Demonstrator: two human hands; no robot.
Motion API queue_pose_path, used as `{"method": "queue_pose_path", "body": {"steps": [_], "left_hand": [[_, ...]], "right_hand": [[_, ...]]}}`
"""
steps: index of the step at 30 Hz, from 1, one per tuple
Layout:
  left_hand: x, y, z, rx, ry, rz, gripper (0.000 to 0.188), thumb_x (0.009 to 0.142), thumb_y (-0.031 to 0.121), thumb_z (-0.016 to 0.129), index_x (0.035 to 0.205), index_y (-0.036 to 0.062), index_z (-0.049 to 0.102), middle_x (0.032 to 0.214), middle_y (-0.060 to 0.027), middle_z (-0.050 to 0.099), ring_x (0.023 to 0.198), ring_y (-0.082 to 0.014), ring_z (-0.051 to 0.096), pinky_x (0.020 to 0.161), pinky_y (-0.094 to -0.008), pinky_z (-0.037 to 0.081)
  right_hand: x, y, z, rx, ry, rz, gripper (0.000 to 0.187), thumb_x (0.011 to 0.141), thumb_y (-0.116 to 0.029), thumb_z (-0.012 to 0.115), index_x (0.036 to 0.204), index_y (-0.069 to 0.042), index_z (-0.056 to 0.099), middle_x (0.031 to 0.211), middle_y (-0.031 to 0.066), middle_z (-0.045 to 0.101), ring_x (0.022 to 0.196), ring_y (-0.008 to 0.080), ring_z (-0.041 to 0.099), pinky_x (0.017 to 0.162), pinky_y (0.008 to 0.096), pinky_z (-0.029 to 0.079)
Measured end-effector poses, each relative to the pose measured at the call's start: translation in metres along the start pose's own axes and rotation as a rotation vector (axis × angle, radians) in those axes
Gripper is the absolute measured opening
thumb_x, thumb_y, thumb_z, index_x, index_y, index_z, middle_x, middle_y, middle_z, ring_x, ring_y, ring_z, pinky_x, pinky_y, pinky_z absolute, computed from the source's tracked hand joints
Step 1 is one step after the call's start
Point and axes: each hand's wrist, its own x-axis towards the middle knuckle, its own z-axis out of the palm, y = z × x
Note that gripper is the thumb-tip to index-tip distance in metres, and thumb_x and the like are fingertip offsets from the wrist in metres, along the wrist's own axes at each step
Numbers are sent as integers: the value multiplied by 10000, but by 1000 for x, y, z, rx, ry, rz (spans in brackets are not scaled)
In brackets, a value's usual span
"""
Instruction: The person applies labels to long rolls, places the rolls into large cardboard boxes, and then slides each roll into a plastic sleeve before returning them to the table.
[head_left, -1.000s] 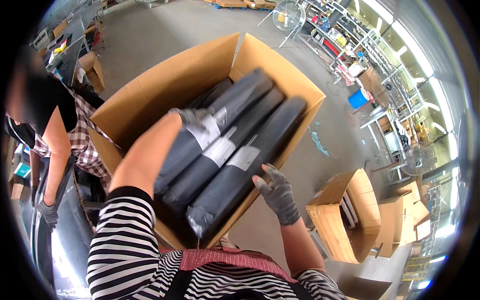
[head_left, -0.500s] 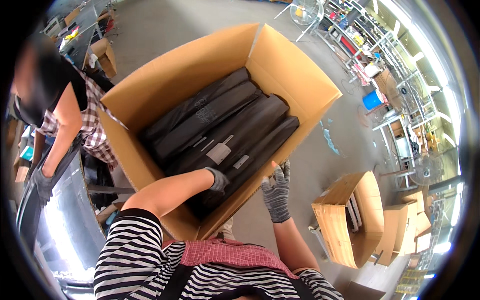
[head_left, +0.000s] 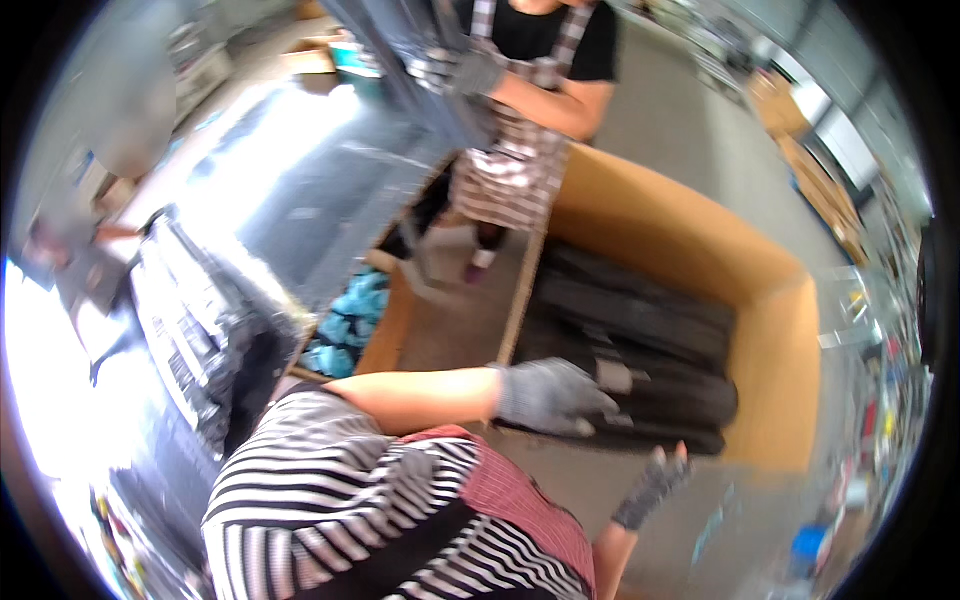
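Note:
A large open cardboard box [head_left: 770, 290] holds several long black plastic-wrapped bundles [head_left: 640, 320] lying side by side; a pale label [head_left: 613, 376] shows on one. My left hand [head_left: 555, 396], in a grey glove, is over the near left corner of the box, above the bundles' ends. Its fingers reach out loosely and hold nothing, though motion blurs them. Just outside the box's near side is my right hand [head_left: 652, 488], in a grey glove with bare fingertips. Its fingers are raised and apart, with nothing in them.
Across the box, a co-worker in a checked apron [head_left: 515, 185] handles dark sheeting [head_left: 430, 70] with gloved hands. A shiny dark table [head_left: 330, 190] stands left, with black plastic packages [head_left: 200, 330] nearer me. Below it, a carton holds blue crumpled material [head_left: 350, 320].
My view has swung left, so the box now appears further right and the table and co-worker are nearer the middle. My left hand has come up out of the box.

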Motion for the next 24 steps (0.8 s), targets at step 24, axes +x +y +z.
{"method": "queue_pose_path", "body": {"steps": [24], "left_hand": [[-355, 34, -53, 282, 888, -694, 392, 795, 91, 715, 1173, 46, 622, 1137, -179, 637, 1067, -379, 603, 915, -438, 497]], "right_hand": [[-135, -210, 22, 719, -728, -484, 270, 967, -132, 567, 1168, 40, 625, 1127, 160, 671, 1074, 288, 610, 963, 402, 480]]}}
